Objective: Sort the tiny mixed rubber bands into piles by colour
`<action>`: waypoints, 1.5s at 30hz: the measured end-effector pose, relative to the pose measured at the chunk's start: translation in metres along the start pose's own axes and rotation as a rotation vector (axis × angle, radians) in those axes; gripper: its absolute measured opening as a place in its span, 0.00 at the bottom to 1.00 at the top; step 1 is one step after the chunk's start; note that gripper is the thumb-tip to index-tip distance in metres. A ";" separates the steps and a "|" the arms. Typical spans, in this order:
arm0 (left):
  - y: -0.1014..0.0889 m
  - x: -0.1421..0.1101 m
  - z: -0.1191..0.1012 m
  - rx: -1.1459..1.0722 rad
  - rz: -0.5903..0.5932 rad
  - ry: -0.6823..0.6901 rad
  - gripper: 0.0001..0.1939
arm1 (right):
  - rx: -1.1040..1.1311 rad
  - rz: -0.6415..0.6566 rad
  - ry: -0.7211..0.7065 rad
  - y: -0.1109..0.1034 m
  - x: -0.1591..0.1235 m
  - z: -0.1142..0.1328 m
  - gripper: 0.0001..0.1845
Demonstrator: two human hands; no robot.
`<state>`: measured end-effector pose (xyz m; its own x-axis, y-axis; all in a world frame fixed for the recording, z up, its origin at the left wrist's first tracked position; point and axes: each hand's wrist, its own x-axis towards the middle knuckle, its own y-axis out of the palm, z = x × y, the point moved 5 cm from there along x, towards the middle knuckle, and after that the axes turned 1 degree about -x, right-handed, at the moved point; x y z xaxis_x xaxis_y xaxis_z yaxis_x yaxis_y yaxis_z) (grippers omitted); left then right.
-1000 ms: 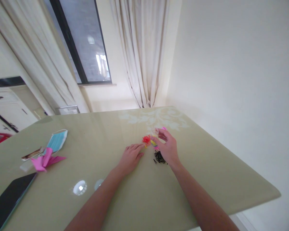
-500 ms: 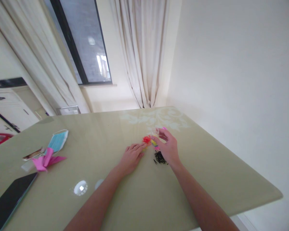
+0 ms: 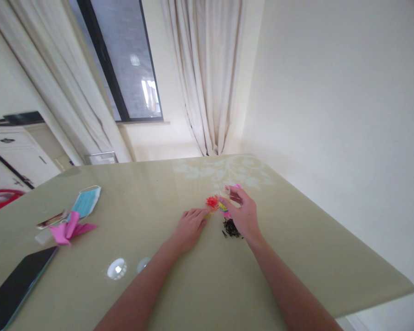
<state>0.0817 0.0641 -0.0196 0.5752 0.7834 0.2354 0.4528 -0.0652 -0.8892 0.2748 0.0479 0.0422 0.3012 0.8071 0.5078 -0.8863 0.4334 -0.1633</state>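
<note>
My right hand (image 3: 243,212) is closed around a small clear container (image 3: 227,192), tilted over the table, with yellow and other colours showing at its lower part. Much of it hides behind my fingers. Flat on the tabletop, my left hand (image 3: 190,228) has its fingers stretched toward a few small yellow bits (image 3: 211,213). Just beyond those fingertips lies a pile of small red pieces (image 3: 212,201), possibly tiny rubber bands. A pile of similar black pieces (image 3: 231,227) sits under my right wrist. Some pink (image 3: 227,214) shows below the container, and more pink (image 3: 238,185) behind my right fingers.
At the left of the table (image 3: 207,294) are a pink folded-paper bird (image 3: 71,228), a blue face mask (image 3: 86,202), a thin brownish strip (image 3: 51,219) and a dark phone or tablet (image 3: 19,287). A wall (image 3: 348,115) borders the right side.
The whole view has shifted slightly, moving things a little to the right. Both hands keep nearly the same pose, the right still on the container.
</note>
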 end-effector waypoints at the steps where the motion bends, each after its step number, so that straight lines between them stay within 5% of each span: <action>1: 0.000 0.000 0.000 0.000 0.009 -0.006 0.21 | -0.002 -0.004 0.002 0.000 0.000 -0.001 0.24; 15: -0.010 0.000 0.004 -0.070 0.014 0.042 0.13 | -0.003 0.006 0.009 0.000 0.001 -0.003 0.25; 18: -0.017 -0.006 0.016 -0.121 0.037 0.000 0.11 | -0.006 0.009 0.009 -0.001 0.002 -0.003 0.25; 23: -0.033 -0.020 0.045 -0.284 0.075 -0.119 0.28 | -0.014 0.022 -0.001 -0.001 0.001 0.000 0.23; 27: -0.034 -0.026 0.059 -0.468 0.117 -0.194 0.22 | -0.016 0.026 -0.008 0.000 0.000 0.002 0.23; 33: -0.019 -0.018 0.046 -0.529 0.031 -0.188 0.14 | -0.012 0.041 -0.014 0.003 -0.001 0.003 0.22; 37: -0.015 -0.007 0.034 -0.335 -0.055 -0.123 0.18 | -0.007 0.071 -0.029 0.006 -0.003 0.007 0.21; 45: -0.009 0.001 0.026 -0.236 0.005 -0.023 0.15 | -0.014 0.075 -0.030 0.010 -0.005 0.009 0.21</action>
<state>0.0606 0.0815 -0.0211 0.5639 0.7961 0.2197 0.5981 -0.2102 -0.7734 0.2611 0.0446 0.0459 0.2234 0.8249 0.5192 -0.9009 0.3781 -0.2131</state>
